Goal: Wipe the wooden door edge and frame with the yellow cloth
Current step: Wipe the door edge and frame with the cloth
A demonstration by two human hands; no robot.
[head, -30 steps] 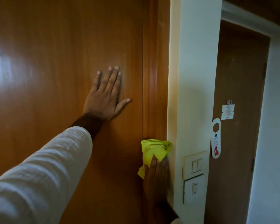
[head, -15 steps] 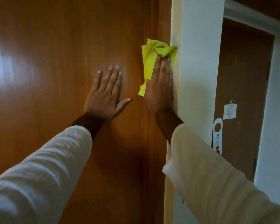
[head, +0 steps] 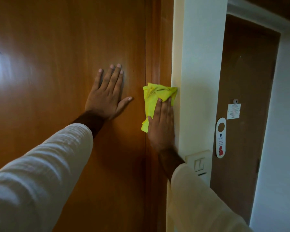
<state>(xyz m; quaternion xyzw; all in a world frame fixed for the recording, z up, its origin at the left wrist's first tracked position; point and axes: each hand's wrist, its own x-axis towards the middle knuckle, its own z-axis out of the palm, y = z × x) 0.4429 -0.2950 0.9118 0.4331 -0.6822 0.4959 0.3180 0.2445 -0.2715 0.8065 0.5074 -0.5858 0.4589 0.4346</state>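
Note:
A glossy wooden door (head: 57, 64) fills the left of the view. Its right edge meets a narrow wooden frame strip (head: 157, 39) beside the cream wall corner. My left hand (head: 107, 96) lies flat on the door panel, fingers spread, holding nothing. My right hand (head: 161, 124) presses a crumpled yellow cloth (head: 155, 96) flat against the frame strip at about the same height. The cloth bunches above my fingertips and hangs out to the left of my palm.
A cream wall (head: 199, 64) juts out right of the frame, with a light switch plate (head: 199, 162) just below my right wrist. Further right stands a second brown door (head: 246, 72) with a hanging door tag (head: 221, 138) and a small notice (head: 233, 111).
My right hand went up the frame with the cloth from low near the switch, then came back down to mid height. My left hand stayed flat on the door.

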